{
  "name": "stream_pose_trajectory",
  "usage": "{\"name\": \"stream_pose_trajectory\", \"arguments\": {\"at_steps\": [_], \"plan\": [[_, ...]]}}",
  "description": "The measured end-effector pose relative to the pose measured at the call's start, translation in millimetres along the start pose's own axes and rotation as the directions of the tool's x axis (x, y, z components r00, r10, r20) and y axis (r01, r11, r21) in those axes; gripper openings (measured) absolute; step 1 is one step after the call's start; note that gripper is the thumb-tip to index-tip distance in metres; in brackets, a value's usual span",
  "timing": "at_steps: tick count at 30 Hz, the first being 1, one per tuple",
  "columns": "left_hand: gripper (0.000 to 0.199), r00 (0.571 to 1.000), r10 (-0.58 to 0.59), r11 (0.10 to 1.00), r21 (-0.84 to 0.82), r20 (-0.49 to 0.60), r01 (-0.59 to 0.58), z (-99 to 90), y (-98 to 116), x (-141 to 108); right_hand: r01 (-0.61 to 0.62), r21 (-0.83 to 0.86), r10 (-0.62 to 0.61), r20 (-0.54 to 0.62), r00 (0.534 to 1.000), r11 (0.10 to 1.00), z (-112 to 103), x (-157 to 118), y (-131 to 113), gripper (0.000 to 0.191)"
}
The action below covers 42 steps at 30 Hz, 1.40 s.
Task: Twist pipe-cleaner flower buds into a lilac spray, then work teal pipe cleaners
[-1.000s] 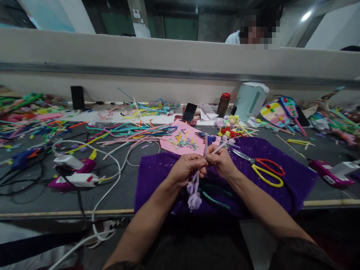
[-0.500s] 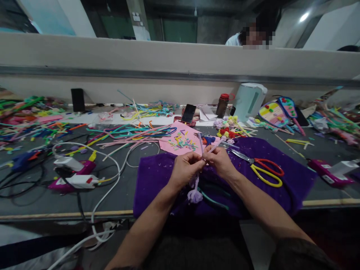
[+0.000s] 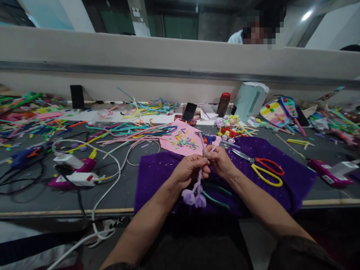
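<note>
Both my hands meet over a purple cloth [image 3: 157,176]. My left hand [image 3: 189,169] pinches a lilac pipe cleaner [image 3: 202,142], whose end stands up above the fingers. My right hand [image 3: 221,161] is closed on a pipe cleaner strand at the same spot, with a short end sticking out to the upper right. Below the fingers hang fluffy lilac pipe-cleaner flowers [image 3: 194,197] on twisted stems. Teal-handled pliers [image 3: 216,201] lie on the cloth just behind them. To the right rest scissors [image 3: 264,168] with one red and one yellow handle.
A pink sheet [image 3: 171,144] with cut bits lies ahead, a blue glue gun [image 3: 208,139] at its right. Pipe cleaners [image 3: 140,131] spread left; white cables [image 3: 118,168] and a power strip [image 3: 74,174] sit nearer. A kettle [image 3: 251,101] and bottle [image 3: 223,104] stand behind. A person is beyond the partition.
The lilac flowers have swung down and left, and two blooms now show where one did. My hands have shifted slightly right, still together. The right strand's visible end is shorter.
</note>
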<state>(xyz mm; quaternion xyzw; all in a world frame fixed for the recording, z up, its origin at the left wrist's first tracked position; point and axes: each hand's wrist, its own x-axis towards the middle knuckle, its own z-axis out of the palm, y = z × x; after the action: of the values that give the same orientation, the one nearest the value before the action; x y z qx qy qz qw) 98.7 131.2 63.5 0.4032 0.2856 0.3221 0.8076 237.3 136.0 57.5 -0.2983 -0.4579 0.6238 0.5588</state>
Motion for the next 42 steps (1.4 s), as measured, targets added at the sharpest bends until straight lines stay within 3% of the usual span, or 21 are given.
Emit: {"name": "stream_pose_trajectory", "arguments": {"at_steps": [5,13,19,25,32,42], "plan": [[0.041,0.993,0.086,0.987,0.146,-0.082,-0.074,-6.6,6,1,0.006,-0.062,-0.011,-0.082,0.997,0.998,-3,2,-3,0.013],[0.024,0.959,0.268,0.893,0.398,-0.095,-0.21,-3.4,6,-1,-0.041,-0.086,0.033,-0.087,0.996,0.995,0,1,-2,0.009],[0.025,0.98,0.194,0.925,0.339,-0.038,-0.17,-5.3,5,-2,-0.067,-0.092,0.058,-0.104,0.993,0.993,2,1,-2,0.011],[0.031,0.989,0.122,0.959,0.265,-0.084,-0.095,-8.1,4,2,-0.106,-0.087,0.097,-0.103,0.99,0.991,-1,4,-3,0.014],[0.028,0.971,0.172,0.961,0.246,-0.164,-0.129,-7.5,7,1,-0.123,-0.059,0.122,-0.023,0.992,0.991,-11,7,-7,0.011],[0.028,0.963,0.237,0.928,0.321,-0.126,-0.187,-8.7,6,-3,-0.046,-0.161,0.044,-0.014,0.999,0.986,-9,5,-2,0.012]]}}
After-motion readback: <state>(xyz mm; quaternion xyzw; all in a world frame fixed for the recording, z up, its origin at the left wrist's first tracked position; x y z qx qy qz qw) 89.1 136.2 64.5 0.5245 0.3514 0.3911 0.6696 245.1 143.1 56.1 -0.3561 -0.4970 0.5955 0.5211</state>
